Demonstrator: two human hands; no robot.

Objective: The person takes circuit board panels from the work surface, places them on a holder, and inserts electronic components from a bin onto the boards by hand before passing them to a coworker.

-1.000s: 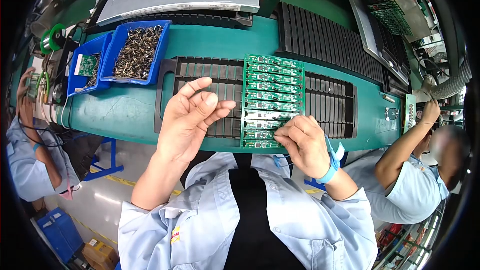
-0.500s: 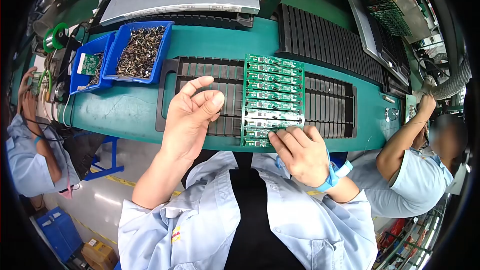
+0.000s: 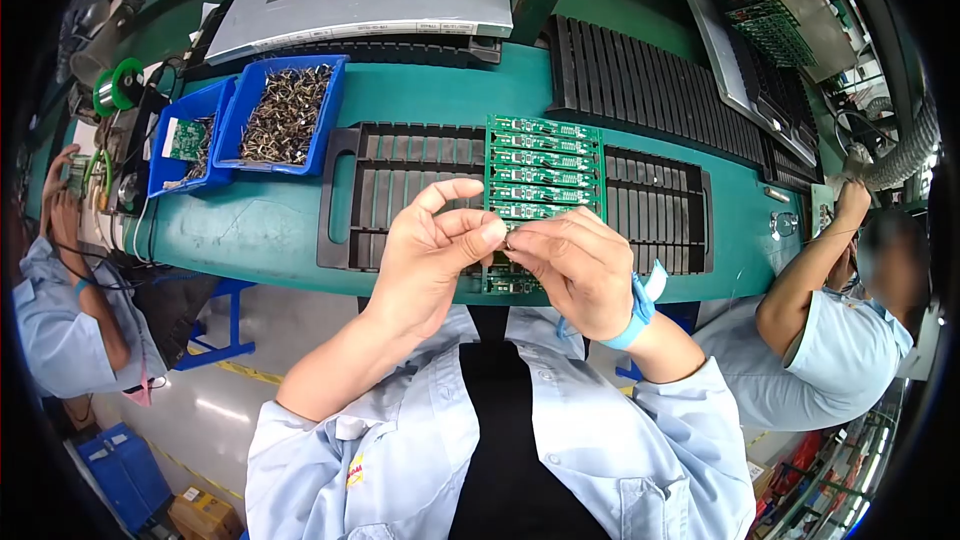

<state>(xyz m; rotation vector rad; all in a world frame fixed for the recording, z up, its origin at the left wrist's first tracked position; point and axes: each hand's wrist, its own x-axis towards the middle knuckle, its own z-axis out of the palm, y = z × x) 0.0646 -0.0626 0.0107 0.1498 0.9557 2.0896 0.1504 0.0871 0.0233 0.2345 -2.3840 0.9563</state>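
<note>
A green circuit board panel (image 3: 545, 162), made of several narrow strips, lies across a black slotted tray (image 3: 400, 148). Over its lower part my two hands come together, fingertips almost touching. My left hand (image 3: 430, 255) pinches thumb against index finger at the panel's left edge. My right hand (image 3: 580, 265), with a blue band on its wrist, is closed in a pinch just beside it. Whatever small thing sits between the fingertips is too small to make out. The hands cover the panel's lower strips.
Left of the tray stand a blue bin (image 3: 283, 115) full of small leaded parts and a second blue bin (image 3: 190, 140) holding a small green board. Black ribbed trays (image 3: 640, 75) lie at the back right. Co-workers sit left and right; a solder spool (image 3: 118, 87) is far left.
My right hand has moved up and left from the panel's lower strips. My left hand has moved right and down to meet it over the panel.
</note>
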